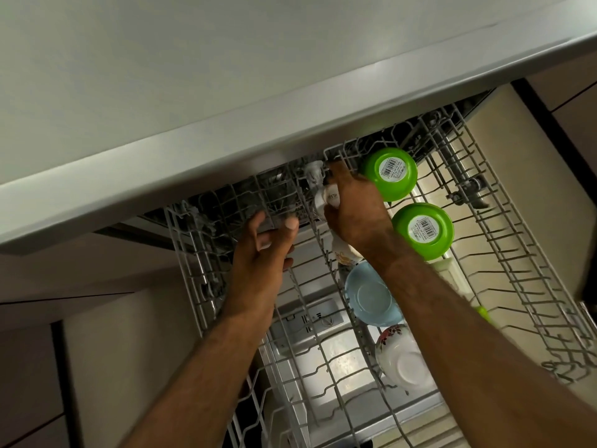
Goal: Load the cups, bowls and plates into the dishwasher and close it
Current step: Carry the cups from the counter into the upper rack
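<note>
The dishwasher's upper wire rack (534,287) is pulled out under the counter. My right hand (353,210) grips a white cup (332,198) with printed letters at the back middle of the rack. My left hand (263,253) hovers just left of it over the rack, fingers spread and relaxed, holding nothing. Two green bowls (389,174) (423,231) sit upside down on the right, barcode stickers up. In the middle row, under my right forearm, are a white cup with a yellow print (344,253), a blue bowl (370,297) and a white floral bowl (403,360).
The grey countertop (161,92) overhangs the back of the rack and hides the dishwasher's inside. Below the rack the open door (339,354) shines, with its detergent compartment (310,318). Beige cabinet fronts (129,350) stand on both sides. The rack's left half holds no dishes.
</note>
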`<state>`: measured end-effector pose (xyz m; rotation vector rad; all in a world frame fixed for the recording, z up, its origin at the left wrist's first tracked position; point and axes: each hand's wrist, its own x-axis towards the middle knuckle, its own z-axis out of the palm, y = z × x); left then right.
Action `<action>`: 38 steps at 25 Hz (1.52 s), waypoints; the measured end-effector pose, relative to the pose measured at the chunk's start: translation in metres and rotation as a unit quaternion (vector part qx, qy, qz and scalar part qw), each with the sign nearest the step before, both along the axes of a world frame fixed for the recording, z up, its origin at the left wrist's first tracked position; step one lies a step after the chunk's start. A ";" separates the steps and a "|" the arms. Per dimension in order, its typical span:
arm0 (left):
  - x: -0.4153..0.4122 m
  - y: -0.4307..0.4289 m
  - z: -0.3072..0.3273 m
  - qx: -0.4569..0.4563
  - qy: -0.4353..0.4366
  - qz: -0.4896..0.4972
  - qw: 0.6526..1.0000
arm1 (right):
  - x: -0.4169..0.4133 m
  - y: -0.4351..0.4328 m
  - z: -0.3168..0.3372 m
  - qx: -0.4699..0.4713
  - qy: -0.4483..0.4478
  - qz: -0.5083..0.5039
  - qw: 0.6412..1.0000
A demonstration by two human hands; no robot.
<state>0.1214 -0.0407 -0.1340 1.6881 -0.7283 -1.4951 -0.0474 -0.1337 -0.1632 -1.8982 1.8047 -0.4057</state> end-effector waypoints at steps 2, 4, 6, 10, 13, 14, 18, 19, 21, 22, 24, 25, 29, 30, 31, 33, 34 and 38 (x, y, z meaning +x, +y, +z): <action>0.003 -0.002 0.001 -0.007 -0.008 0.001 1.000 | -0.001 0.001 0.000 0.004 -0.006 0.001 1.000; 0.004 -0.003 0.005 -0.019 -0.021 -0.007 1.000 | -0.004 0.003 0.000 0.012 -0.013 0.000 1.000; 0.005 -0.002 0.010 -0.031 -0.037 -0.020 0.999 | -0.007 0.005 -0.001 0.015 -0.021 0.003 1.000; 0.003 -0.003 0.018 -0.037 -0.084 -0.054 0.994 | -0.011 0.010 -0.001 0.017 -0.043 0.001 0.999; 0.004 -0.002 0.020 -0.051 -0.150 -0.089 0.983 | -0.019 0.020 0.002 0.015 -0.048 -0.010 0.999; 0.005 -0.001 0.021 -0.056 -0.195 -0.116 0.972 | -0.021 0.025 0.005 0.002 -0.042 -0.008 0.999; 0.010 0.005 0.040 -0.097 -0.398 -0.262 0.874 | -0.026 0.056 0.027 -0.057 -0.018 0.001 0.998; 0.011 0.008 0.049 -0.106 -0.417 -0.288 0.856 | -0.026 0.065 0.039 -0.057 -0.014 0.002 0.998; 0.011 0.015 0.072 -0.109 -0.433 -0.327 0.833 | -0.024 0.080 0.069 -0.063 -0.011 0.001 0.998; 0.010 0.017 0.081 -0.110 -0.435 -0.340 0.827 | -0.021 0.086 0.082 -0.075 -0.011 0.000 0.997; 0.006 0.023 0.103 -0.125 -0.435 -0.348 0.821 | -0.014 0.096 0.112 -0.108 -0.017 -0.003 0.994; 0.004 0.027 0.115 -0.137 -0.431 -0.345 0.822 | -0.010 0.103 0.127 -0.121 -0.018 -0.004 0.992; 0.011 0.046 0.159 -0.180 -0.402 -0.323 0.838 | 0.007 0.113 0.180 -0.193 -0.038 -0.003 0.981; 0.016 0.050 0.169 -0.191 -0.399 -0.316 0.840 | 0.013 0.113 0.193 -0.211 -0.043 0.003 0.977; 0.024 0.052 0.182 -0.204 -0.399 -0.303 0.841 | 0.023 0.112 0.207 -0.225 -0.052 0.013 0.973; 0.045 0.053 0.208 -0.230 -0.404 -0.266 0.844 | 0.050 0.108 0.236 -0.243 -0.070 0.043 0.967; 0.056 0.053 0.220 -0.240 -0.410 -0.248 0.845 | 0.064 0.105 0.248 -0.248 -0.075 0.055 0.964; 0.115 0.048 0.266 -0.232 -0.438 -0.182 0.849 | 0.134 0.098 0.296 -0.224 -0.101 0.108 0.963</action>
